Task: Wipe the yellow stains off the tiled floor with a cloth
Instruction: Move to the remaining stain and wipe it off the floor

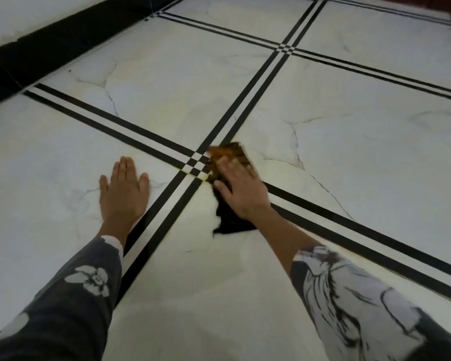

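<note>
Tiled floor [349, 105]: white marble-look tiles, double black border lines. Cloth [227, 155]: dark, orange-stained at its far end, lying beside the line crossing. Right hand [241, 190]: grip flat, fingers spread, pressing the cloth down. Left hand [124, 188]: grip wide, palm flat on bare tile. Yellow stains [193, 178]: faint, along the crossing.

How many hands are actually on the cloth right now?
1: the right hand presses flat on the dark cloth by the tile-line crossing. The left hand rests flat on the bare tile beside it.
</note>
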`<state>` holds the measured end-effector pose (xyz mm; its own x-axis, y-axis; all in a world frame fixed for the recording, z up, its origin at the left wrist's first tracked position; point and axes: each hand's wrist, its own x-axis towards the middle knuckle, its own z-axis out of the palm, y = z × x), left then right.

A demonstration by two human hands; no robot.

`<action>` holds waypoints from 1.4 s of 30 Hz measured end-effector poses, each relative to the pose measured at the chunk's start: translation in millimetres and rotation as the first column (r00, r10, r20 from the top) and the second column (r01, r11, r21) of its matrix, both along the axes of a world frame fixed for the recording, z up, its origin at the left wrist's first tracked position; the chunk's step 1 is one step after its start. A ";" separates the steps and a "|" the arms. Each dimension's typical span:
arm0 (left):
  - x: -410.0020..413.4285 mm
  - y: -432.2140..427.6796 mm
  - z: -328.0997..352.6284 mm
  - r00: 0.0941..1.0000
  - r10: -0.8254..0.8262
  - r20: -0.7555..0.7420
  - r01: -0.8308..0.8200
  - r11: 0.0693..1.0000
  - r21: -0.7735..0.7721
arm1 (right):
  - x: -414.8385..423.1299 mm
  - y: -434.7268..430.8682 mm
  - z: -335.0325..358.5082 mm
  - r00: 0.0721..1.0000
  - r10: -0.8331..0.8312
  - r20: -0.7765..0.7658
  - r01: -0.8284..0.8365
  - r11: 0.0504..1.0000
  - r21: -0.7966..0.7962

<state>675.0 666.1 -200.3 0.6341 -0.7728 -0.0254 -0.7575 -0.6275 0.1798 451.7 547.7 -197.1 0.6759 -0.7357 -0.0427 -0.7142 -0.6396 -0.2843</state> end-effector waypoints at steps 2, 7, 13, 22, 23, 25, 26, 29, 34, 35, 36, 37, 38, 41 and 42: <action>-0.1 0.2 -1.9 1.000 0.003 0.007 -0.003 1.000 -0.008 | -2.4 -28.8 -3.2 0.956 -0.295 0.013 0.295 0.955 -0.041; -0.7 -2.4 -6.1 0.998 0.009 0.062 -0.007 1.000 -0.029 | 1.3 -52.6 -4.2 0.979 -0.202 0.013 0.202 0.978 -0.044; 1.3 -2.9 -7.5 0.998 0.009 0.056 -0.006 0.999 -0.047 | 39.7 -53.4 -2.1 0.974 -0.227 0.016 0.228 0.971 -0.073; 0.3 -3.5 -4.4 0.999 0.023 0.038 -0.022 0.999 -0.032 | 68.6 2.2 -4.7 0.998 -0.061 0.015 0.061 0.998 -0.022; 0.0 -3.2 -2.5 0.999 0.027 0.030 -0.026 0.999 -0.027 | 68.1 20.3 -3.3 0.999 0.035 0.020 -0.035 0.999 -0.011; -1.3 -2.2 -0.1 1.000 0.019 0.018 -0.018 0.999 -0.027 | 54.6 45.3 -2.3 0.989 0.146 0.019 -0.146 0.989 0.028; -1.2 -1.9 1.0 1.000 0.013 0.015 -0.013 0.999 -0.031 | 44.3 50.3 -3.3 0.987 0.159 0.019 -0.159 0.987 0.030; -1.6 -0.2 2.7 1.000 0.013 0.003 -0.013 0.999 -0.035 | 9.4 45.6 -3.5 0.997 0.076 -0.004 -0.076 0.997 0.032; -1.9 -0.2 1.3 1.000 0.005 0.002 -0.005 1.000 -0.019 | -56.4 26.9 -3.1 0.968 -0.248 -0.021 0.248 0.968 -0.030; 0.1 0.2 1.3 1.000 0.016 0.016 -0.016 1.000 -0.024 | -66.7 26.4 -4.6 0.955 -0.295 -0.037 0.294 0.955 -0.032; -4.0 1.4 3.5 0.999 0.024 0.040 -0.023 0.999 -0.037 | -82.5 29.5 -4.1 0.937 -0.345 -0.046 0.344 0.938 -0.042; -8.1 3.4 4.0 0.997 0.038 0.061 -0.034 0.998 -0.061 | -96.4 32.1 -4.4 0.917 -0.396 -0.045 0.393 0.918 -0.056; -18.5 6.2 7.4 0.996 0.052 0.072 -0.045 0.995 -0.088 | -110.6 34.0 -4.2 0.893 -0.449 -0.039 0.446 0.893 -0.064; -87.3 15.9 16.7 0.994 -0.055 0.098 0.070 0.986 -0.154 | -142.4 50.9 0.0 0.802 -0.596 -0.020 0.595 0.803 -0.037; -117.9 16.4 16.1 0.991 -0.113 0.068 0.122 0.981 -0.154 | -145.1 61.2 -0.1 0.779 -0.627 -0.003 0.626 0.779 -0.029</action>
